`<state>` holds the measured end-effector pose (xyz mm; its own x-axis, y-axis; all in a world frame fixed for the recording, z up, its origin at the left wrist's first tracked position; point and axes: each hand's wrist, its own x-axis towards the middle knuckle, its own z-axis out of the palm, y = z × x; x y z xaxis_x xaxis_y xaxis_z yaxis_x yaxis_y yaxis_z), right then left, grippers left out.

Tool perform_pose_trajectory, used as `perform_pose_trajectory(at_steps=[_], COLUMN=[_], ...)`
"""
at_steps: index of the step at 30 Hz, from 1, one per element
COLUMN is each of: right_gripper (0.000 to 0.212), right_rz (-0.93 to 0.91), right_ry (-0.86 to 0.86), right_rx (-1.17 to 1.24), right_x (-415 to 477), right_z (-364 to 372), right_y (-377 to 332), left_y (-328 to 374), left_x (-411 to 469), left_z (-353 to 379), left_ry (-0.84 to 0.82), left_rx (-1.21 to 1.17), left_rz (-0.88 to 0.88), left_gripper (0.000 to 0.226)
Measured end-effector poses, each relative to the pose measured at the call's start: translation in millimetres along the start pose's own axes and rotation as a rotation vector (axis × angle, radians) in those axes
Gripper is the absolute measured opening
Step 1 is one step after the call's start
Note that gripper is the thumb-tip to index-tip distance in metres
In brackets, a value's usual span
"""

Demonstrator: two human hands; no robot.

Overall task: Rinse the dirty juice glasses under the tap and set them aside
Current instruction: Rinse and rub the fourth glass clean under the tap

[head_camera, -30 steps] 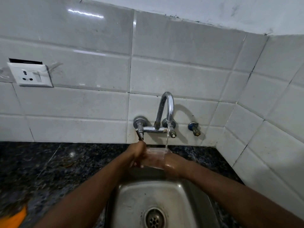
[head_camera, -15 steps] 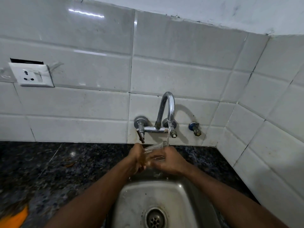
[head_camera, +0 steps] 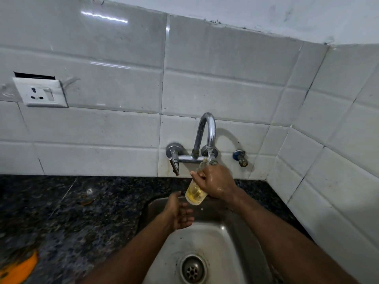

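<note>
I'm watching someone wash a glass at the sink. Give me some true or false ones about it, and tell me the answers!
1. The right hand holds the glass under the tap. True.
2. The left hand grips the glass too. False: it is open and apart from the glass, over the sink.
3. The tap is turned off. False: water runs from it.
4. The bottom of the glass looks yellow. True.
5. The wall socket is to the right of the tap. False: it is to the left.
</note>
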<state>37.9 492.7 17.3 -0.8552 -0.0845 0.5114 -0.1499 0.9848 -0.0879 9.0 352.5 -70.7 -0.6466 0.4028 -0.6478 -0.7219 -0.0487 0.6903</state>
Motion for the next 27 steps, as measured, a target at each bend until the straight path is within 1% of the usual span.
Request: perform_pose_trajectory(at_steps=[2,3,4,5,6,7,8,9,10,11,12,13,15,17,19,21,23,27], right_gripper=[0.047,0.046,0.043,0.038,0.034,0.03,0.027,0.031,0.037,0.043,0.046,0.048,0.049,0.05,0.044,0.033,0.026,0.032], right_rz=[0.095,0.195,0.346,0.533,0.737,0.942,1.117,1.236,1.3,1.332,1.354,1.371,1.387,1.392,1.39,1.311,1.219,1.052], right_ry=[-0.001,0.02,0.076,0.167,0.254,0.301,0.278,0.21,0.13,0.083,0.085,0.1,0.106,0.124,0.174,0.221,0.224,0.231], right_rx=[0.119,0.252,0.436,0.635,0.824,1.016,1.206,1.373,1.505,1.601,1.639,1.636,1.578,1.514,1.416,1.374,1.33,1.257], right_x=[-5,-10,-17,-23,-30,-37,-41,-44,-46,-46,-46,-46,-45,-41,-37,-33,-29,-26], right_z=[2,5,8,10,17,23,30,37,42,47,52,57,59,55,49,41,35,29], right_y=[-1,-3,-7,-12,-16,-20,-24,-28,-33,-37,-40,-42,-46,-47,-45,-44,-45,-51], left_y=[5,11,18,28,38,47,55,61,65,68,69,71,73,75,73,69,66,60], left_x=[-8,-13,-15,-17,-20,-24,-29,-35,-41,-47,-49,-51,-48,-43,-38,-35,-31,-28], left_z=[12,18,24,30,34,38,41,46,53,60,65,67,62,52,40,31,22,12], left_ry=[-0.114,-0.131,-0.096,0.015,0.174,0.348,0.484,0.548,0.564,0.558,0.548,0.546,0.547,0.576,0.613,0.633,0.638,0.588], left_rx=[-0.126,-0.151,-0.139,-0.02,0.212,0.51,0.794,1.036,1.218,1.352,1.437,1.469,1.438,1.346,1.223,1.075,0.921,0.687], left_rz=[0.073,0.148,0.254,0.39,0.55,0.706,0.847,0.964,1.057,1.119,1.151,1.161,1.155,1.106,1.027,0.945,0.835,0.605], left_gripper=[0.062,0.059,0.052,0.042,0.034,0.032,0.034,0.035,0.034,0.033,0.031,0.03,0.029,0.031,0.033,0.034,0.035,0.039])
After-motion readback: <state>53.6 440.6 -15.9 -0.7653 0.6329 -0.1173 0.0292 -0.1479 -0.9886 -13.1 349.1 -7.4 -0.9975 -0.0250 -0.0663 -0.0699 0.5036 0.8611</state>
